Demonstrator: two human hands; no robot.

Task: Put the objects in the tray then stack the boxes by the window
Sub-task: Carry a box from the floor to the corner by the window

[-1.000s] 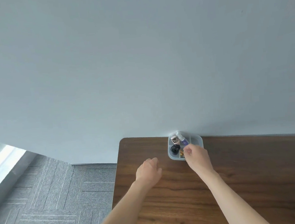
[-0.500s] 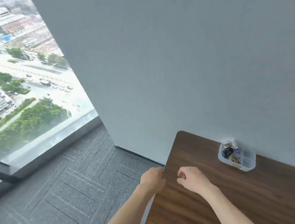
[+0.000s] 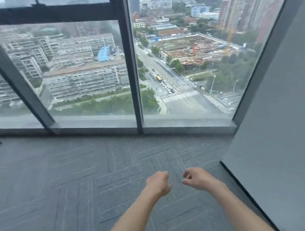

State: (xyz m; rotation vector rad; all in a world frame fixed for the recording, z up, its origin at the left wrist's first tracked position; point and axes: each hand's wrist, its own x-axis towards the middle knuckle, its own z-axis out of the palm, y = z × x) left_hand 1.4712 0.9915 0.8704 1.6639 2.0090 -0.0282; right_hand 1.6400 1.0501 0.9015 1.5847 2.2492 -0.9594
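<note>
Both hands empty, fingers loosely curled: left hand, right hand; forearms cut off.

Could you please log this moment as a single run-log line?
view: window, carpet floor | left hand: loosely curled, empty | right hand: loosely curled, empty | tray, boxes: not in view

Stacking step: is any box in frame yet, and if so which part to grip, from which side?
No box shows, so no grip part or approach side can be judged. Carpet, window sill and grey wall are in view. Left hand and right hand hang over the carpet, fingers loosely curled, holding nothing.
</note>
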